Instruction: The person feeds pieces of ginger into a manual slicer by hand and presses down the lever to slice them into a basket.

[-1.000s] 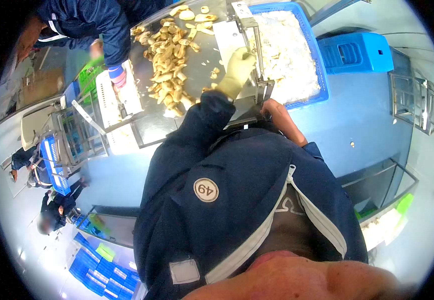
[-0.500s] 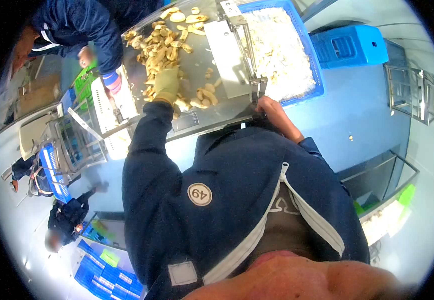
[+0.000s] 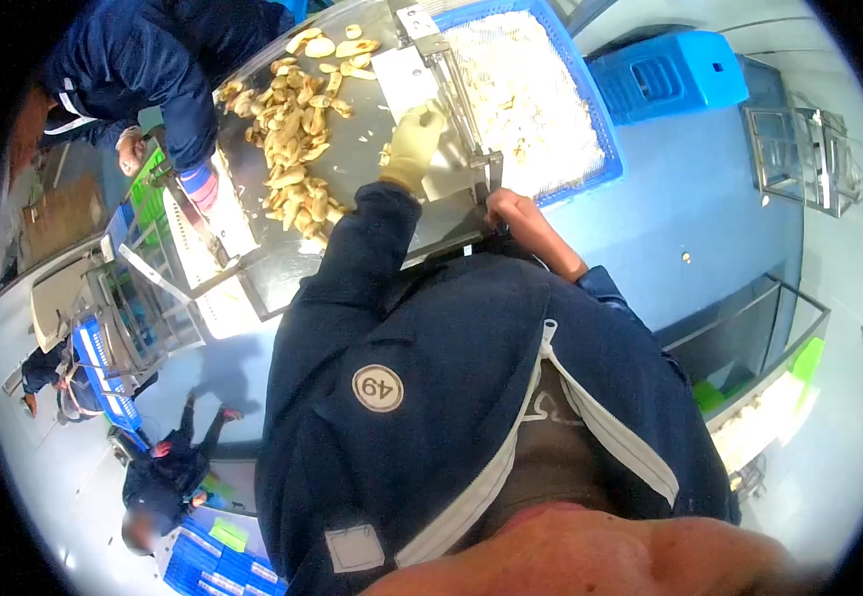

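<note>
My left hand (image 3: pixel 415 145), in a pale yellow glove, is over the near part of a white board (image 3: pixel 404 81) beside a metal slicer-like frame (image 3: pixel 457 94). Its fingers are closed together; anything under them is hidden. My right hand (image 3: pixel 513 210) is bare and wrapped round the handle at the near end of that frame. Left of my gloved hand, a heap of tan, knobbly, elongated pieces (image 3: pixel 297 129) lies on a metal tabletop (image 3: pixel 357 129). Beyond the frame, a blue basket (image 3: pixel 605 124) holds many thin white slices (image 3: pixel 526 99).
A co-worker (image 3: pixel 143 60) stands at the left, one hand near a long white board (image 3: pixel 237 223). A blue plastic stool (image 3: pixel 665 79) stands behind the basket. Metal racks (image 3: pixel 799 154) are at the right. Another person (image 3: pixel 168 482) is at lower left, near blue crates (image 3: pixel 218 556).
My left hand has moved right, from the heap to the white board by the frame. My right hand keeps hold of the handle. The person at lower left has shifted.
</note>
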{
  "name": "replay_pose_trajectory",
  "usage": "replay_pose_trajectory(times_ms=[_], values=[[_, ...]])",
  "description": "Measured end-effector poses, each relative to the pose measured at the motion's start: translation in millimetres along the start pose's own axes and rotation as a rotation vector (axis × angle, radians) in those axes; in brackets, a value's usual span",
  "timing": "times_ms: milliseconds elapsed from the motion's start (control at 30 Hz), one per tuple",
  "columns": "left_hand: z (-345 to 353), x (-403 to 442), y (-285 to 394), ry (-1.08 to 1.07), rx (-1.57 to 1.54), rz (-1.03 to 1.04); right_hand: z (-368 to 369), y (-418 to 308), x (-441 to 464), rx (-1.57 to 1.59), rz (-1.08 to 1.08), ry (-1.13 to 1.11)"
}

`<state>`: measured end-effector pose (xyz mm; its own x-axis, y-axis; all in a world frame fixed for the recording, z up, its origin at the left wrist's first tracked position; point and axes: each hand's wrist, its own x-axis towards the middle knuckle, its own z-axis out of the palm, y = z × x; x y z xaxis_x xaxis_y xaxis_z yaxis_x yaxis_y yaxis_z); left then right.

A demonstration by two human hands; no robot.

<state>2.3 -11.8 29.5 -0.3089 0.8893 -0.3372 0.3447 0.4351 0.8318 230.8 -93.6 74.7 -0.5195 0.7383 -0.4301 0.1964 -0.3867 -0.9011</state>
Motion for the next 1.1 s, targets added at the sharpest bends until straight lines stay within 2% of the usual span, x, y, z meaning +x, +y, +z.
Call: replay_pose_trajectory(times_ms=[67,133,167,267,367,500,600,633,667,767,867,900,967,1000,1033,1100], values=[[13,12,-42,-0.065,-0.179,0.058,1,-1,0,-0.036,-0.021,0.013],[18,9,-47,-0.018,-0.134,0.142,0,-4,1,-0.067,-0.023,0.021],[18,4,-44,0.007,-0.113,0.182,1,-6,1,-0.077,-0.013,0.02],[11,0,-29,0.021,-0.129,0.118,3,-19,-1,-0.087,0.029,0.04],[8,-6,-16,0.141,0.066,0.25,5,-61,-7,-0.096,0.067,0.072],[7,-11,-2,0.09,0.0,0.18,7,-67,-7,-0.102,0.103,0.077],[6,-7,-3,0.053,0.019,0.167,-3,22,7,-0.298,-0.157,0.004],[9,-5,-8,0.076,0.037,0.192,-1,28,8,-0.239,-0.095,0.016],[10,-3,-12,0.103,0.058,0.216,0,16,7,-0.207,-0.054,0.048],[10,-4,-10,0.086,0.039,0.227,13,-80,-14,-0.05,0.092,0.123],[12,-8,-1,0.107,0.009,0.19,10,-66,-7,-0.053,0.0,0.079],[15,-1,-11,0.084,0.089,0.172,3,-40,-4,-0.2,-0.022,0.037],[11,-5,-5,0.074,0.069,0.151,4,11,3,-0.227,-0.1,0.051],[11,-6,-3,0.065,0.058,0.142,5,13,3,-0.24,-0.138,0.061],[11,-4,-3,0.081,0.053,0.167,3,15,4,-0.251,-0.072,0.06],[14,-1,-14,0.092,0.056,0.209,13,-56,-11,-0.061,0.013,0.092]])
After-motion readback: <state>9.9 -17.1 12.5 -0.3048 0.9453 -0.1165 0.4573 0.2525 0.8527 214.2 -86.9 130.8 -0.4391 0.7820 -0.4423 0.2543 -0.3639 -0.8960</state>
